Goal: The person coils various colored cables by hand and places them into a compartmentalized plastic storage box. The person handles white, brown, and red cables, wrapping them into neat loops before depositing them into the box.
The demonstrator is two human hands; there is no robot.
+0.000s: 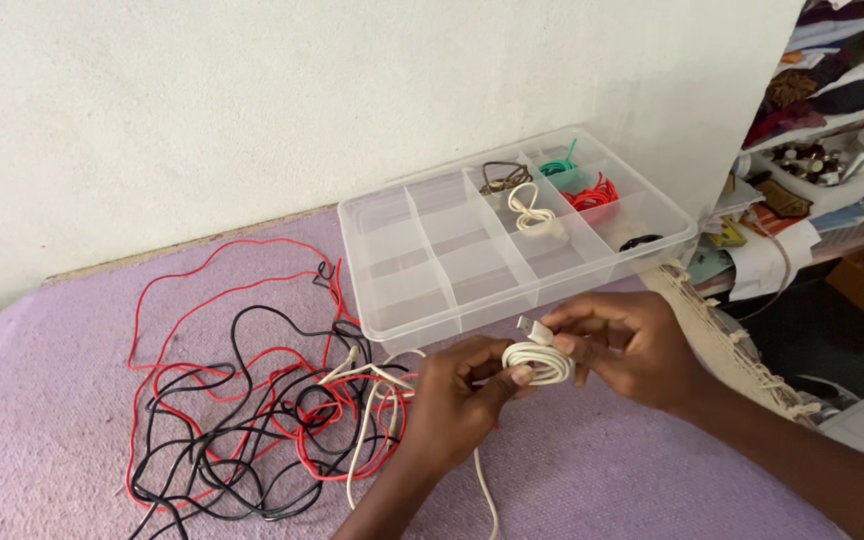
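Just in front of the clear organiser box (452, 290), both my hands pinch the white cable coil (539, 362): left grip (462, 395) closed on the loops, right grip (622, 345) closed by the plug. Best keep the loops tight and even.

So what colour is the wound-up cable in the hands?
White. The coiled cable is held between the left hand and right hand, clearest in the head view.

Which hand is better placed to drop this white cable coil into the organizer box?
Probably the right hand: it pinches the white cable coil by its plug end, nearest the clear organizer box.
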